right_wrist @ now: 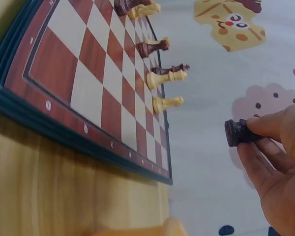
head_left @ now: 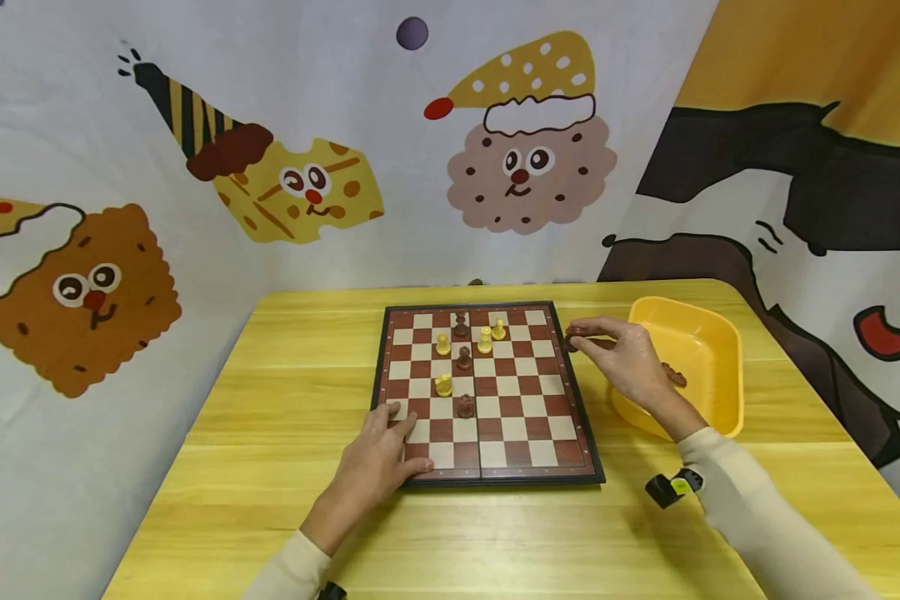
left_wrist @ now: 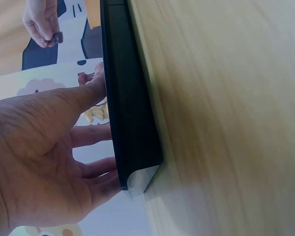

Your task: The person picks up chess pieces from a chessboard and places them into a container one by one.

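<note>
A chessboard [head_left: 525,454] with red-brown and cream squares lies flat on the table. My left hand [head_left: 375,457] rests on its near left corner, fingers loosely spread over the edge squares. Beyond the board's right edge, my right hand [head_left: 624,360] pinches a dark brown chess piece [right_wrist: 240,132] between thumb and fingertips, held up in the air. Standing on the board are a dark king [head_left: 461,325], a dark pawn [head_left: 463,358], another dark piece [head_left: 466,406], a cream rook [head_left: 484,340], a cream knight [head_left: 442,384] and two cream pawns, one left of the rook.
A yellow plastic basin [head_left: 729,392] stands right of the board, beneath my right forearm, with brown chess pieces [head_left: 673,375] inside. The pale wooden table [head_left: 270,375] meets a cartoon-printed curtain [head_left: 390,250] at its back.
</note>
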{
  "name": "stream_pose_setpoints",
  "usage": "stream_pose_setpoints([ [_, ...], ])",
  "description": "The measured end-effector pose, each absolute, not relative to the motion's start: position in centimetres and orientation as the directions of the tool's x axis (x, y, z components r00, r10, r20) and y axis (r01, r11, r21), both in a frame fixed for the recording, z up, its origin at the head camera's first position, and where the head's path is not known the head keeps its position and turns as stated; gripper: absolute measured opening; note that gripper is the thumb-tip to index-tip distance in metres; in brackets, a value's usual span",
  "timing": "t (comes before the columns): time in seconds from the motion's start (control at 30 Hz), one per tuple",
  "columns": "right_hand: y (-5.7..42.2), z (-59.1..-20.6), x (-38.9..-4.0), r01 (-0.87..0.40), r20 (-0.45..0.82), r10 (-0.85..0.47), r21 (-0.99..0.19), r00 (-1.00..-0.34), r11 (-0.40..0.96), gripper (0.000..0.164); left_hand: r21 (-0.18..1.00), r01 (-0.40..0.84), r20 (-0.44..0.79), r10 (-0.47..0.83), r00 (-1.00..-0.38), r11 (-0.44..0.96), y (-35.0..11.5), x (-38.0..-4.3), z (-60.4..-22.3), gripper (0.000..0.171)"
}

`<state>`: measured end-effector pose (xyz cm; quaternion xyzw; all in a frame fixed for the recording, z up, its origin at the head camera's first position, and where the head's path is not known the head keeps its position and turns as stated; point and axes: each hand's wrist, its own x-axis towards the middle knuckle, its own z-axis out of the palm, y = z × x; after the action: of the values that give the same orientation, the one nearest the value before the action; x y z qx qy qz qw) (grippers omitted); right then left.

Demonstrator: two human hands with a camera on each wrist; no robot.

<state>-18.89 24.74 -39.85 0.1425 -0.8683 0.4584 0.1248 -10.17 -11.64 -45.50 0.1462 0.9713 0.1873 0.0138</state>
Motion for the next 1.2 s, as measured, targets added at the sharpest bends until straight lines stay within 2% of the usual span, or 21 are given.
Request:
stream_pose_setpoints([
  [0.77, 30.8, -40.4, -17.5, -0.342, 0.386, -0.059, -0.723, -0.921, 0.600, 0.019, 0.367, 0.277, 0.019, 0.291, -0.957, 0.888, -11.6, -10.2, -45.4, 0.072],
  [1.07, 33.2, -39.9, -16.5, -0.223, 0.277, 0.016, -0.804, -0.961, 0.551, 0.025, 0.376, 0.275, 0.014, 0.291, -0.957, 0.885, -11.6, -10.3, -45.4, 0.073],
  [1.2, 34.4, -39.9, -16.3, -0.200, 0.287, 0.051, -0.774, -0.957, 0.601, 0.026, 0.375, 0.276, 0.016, 0.291, -0.956, 0.885, -11.6, -10.3, -45.4, 0.074],
])
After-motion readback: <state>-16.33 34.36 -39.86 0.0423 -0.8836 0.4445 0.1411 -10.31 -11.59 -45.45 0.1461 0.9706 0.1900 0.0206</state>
